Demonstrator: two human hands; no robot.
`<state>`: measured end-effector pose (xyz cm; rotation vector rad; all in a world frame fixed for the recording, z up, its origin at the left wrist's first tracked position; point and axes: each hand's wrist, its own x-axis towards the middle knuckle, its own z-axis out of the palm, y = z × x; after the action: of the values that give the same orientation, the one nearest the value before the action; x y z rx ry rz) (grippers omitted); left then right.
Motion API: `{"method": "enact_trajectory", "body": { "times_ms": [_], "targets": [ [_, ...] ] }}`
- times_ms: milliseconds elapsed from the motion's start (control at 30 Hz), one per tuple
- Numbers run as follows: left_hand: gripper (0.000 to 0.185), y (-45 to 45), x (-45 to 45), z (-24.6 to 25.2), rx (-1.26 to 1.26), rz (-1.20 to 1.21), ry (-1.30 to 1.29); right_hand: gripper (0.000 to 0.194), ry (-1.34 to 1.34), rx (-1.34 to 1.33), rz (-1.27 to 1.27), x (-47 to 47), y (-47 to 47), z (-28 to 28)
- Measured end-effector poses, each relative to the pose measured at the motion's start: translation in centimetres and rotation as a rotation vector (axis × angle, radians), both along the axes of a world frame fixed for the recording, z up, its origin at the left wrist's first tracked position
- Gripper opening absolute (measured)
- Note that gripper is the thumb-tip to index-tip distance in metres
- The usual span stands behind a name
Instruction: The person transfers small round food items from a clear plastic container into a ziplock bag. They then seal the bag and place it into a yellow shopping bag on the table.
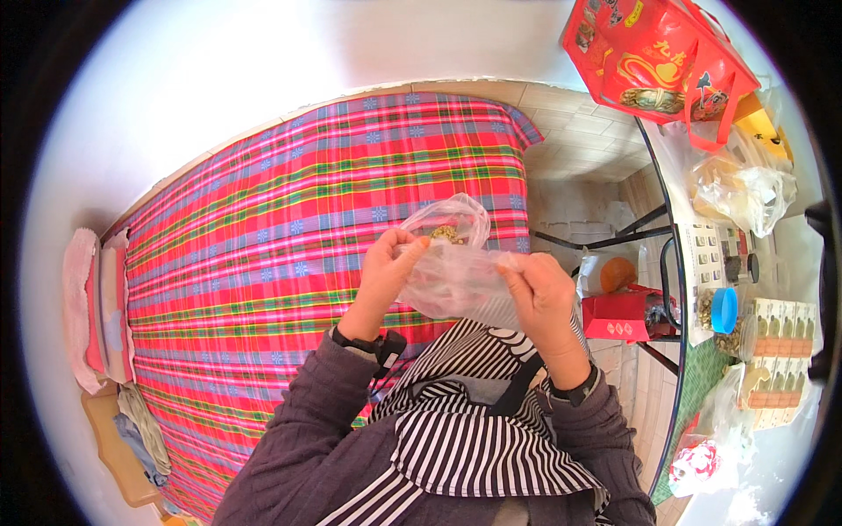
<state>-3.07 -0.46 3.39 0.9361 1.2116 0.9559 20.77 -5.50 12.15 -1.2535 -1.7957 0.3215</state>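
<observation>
Both hands hold a thin clear plastic bag (454, 279) above the edge of a bed with a plaid cover (316, 217). My left hand (388, 266) pinches the bag's left side between thumb and fingers, and my right hand (543, 289) pinches its right side. The film between them is stretched and wrinkled. Just beyond, a rounded, see-through part of plastic bag holds a small heap of greenish-yellow dried bits (446, 233). Whether this is the same bag or a second one, I cannot tell. A striped apron (487, 454) lies below my hands.
At right, a black-framed table (669, 197) bears a red carrier bag (664, 66), plastic bags (746, 184), jars, one with a blue lid (724, 310), and patterned boxes (783, 355). Under it stands a red box (618, 315). Folded bedding (99, 309) lies at the bed's left end.
</observation>
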Motion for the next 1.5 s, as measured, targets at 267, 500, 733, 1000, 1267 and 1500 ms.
{"method": "enact_trajectory", "body": {
  "times_ms": [267,500,733,1000,1267,1500],
  "targets": [
    [0.024,1.1,0.0,-1.1,-0.096,0.208,-0.344,0.02,-0.092,0.224,0.09,0.1,-0.6,2.8],
    [0.021,0.8,-1.4,2.9,0.23,-0.285,0.067,0.026,-0.229,0.207,0.326,1.1,0.6,4.6],
    [0.017,-0.5,0.6,1.5,0.698,-0.385,0.553,0.024,-0.206,0.219,0.272,0.7,0.7,4.5],
    [0.03,1.5,0.0,-1.6,-0.173,0.016,-0.043,0.032,-0.352,0.275,0.459,0.1,-1.8,6.9],
    [0.026,0.9,0.1,-2.1,-0.395,0.033,-0.875,0.034,0.704,-0.599,-0.184,1.3,2.5,0.3],
    [0.02,0.0,-0.1,-5.4,-0.203,-0.107,-0.645,0.037,1.259,-1.054,0.279,-3.9,1.6,-5.5]
  ]
}}
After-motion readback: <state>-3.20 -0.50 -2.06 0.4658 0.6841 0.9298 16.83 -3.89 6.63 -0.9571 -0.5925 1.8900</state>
